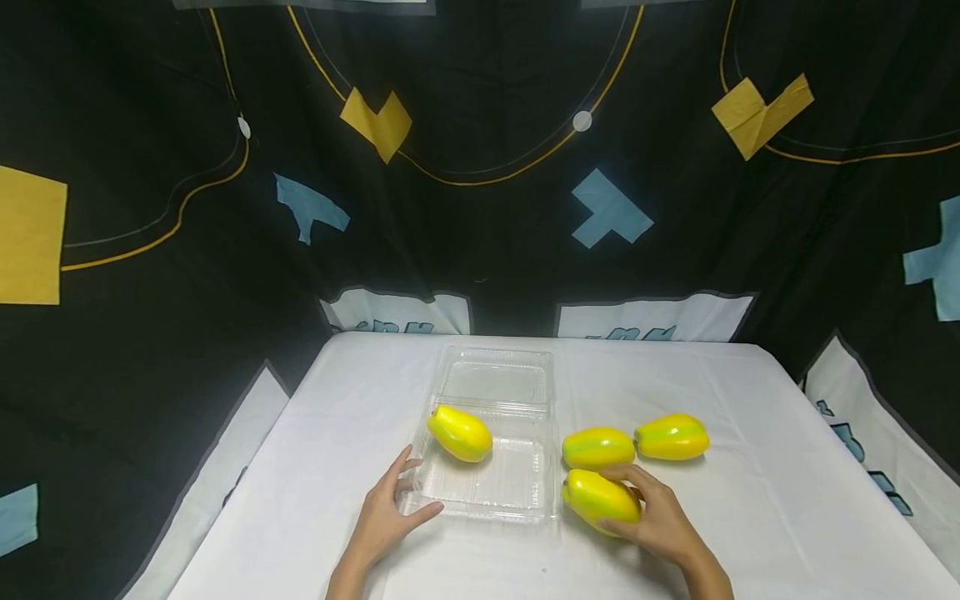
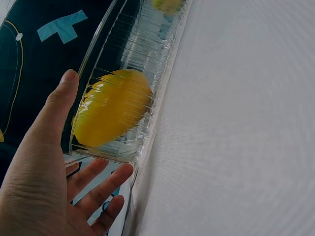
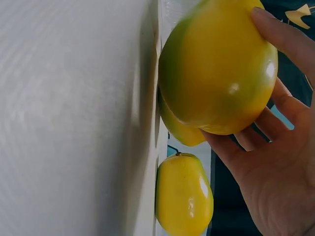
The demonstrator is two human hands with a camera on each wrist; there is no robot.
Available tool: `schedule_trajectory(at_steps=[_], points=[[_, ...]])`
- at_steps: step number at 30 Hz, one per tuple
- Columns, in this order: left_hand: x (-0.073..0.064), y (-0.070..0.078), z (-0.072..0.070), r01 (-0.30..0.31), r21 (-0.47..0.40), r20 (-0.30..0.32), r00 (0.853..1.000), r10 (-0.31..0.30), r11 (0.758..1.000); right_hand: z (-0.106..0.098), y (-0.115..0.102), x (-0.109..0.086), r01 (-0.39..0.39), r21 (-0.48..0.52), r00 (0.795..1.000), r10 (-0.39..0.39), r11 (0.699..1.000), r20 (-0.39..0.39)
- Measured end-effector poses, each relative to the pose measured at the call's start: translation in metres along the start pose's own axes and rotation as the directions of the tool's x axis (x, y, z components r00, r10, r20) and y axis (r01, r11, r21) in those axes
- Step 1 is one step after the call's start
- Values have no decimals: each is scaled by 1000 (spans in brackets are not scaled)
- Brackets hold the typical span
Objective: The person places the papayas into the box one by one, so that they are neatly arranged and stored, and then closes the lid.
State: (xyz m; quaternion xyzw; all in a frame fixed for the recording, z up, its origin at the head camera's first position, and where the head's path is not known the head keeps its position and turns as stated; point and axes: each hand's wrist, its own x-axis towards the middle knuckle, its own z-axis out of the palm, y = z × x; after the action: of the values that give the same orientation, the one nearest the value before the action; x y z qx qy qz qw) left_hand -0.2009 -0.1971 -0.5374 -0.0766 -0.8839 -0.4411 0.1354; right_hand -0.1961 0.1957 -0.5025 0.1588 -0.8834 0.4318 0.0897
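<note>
A clear plastic clamshell container (image 1: 517, 475) lies opened out, its lid (image 1: 493, 377) folded flat toward the back. One yellow papaya (image 1: 461, 433) sits in the left part of its base, seen through the ribbed wall in the left wrist view. My left hand (image 1: 388, 510) is at the base's front left corner, thumb and fingers spread around it and holding nothing. To the right of the container, my right hand (image 1: 654, 515) grips another papaya (image 1: 596, 498), with the thumb on one side and fingers on the other.
Behind the gripped fruit lie two more yellow-green papayas, one papaya (image 1: 597, 448) near the container and the other papaya (image 1: 672, 437) farther right. A white cloth covers the table (image 1: 750, 517). Dark curtains (image 1: 480, 242) with paper shapes hang around it.
</note>
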Motion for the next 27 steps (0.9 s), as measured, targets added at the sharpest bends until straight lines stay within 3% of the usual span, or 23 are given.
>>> schedule_trajectory(at_steps=[8, 15, 27], points=[[0, 1, -1, 3, -13, -1, 1000, -3, 1000, -1, -2, -2, -45, 35, 999, 46, 998, -7], [0, 0, 0, 5, -6, 0, 1000, -5, 1000, -2, -4, -4, -23, 60, 998, 26, 998, -52], [0, 1, -1, 4, -13, 6, 1000, -4, 1000, -1, -22, 10, 129, 170, 985, -107, 977, -132]])
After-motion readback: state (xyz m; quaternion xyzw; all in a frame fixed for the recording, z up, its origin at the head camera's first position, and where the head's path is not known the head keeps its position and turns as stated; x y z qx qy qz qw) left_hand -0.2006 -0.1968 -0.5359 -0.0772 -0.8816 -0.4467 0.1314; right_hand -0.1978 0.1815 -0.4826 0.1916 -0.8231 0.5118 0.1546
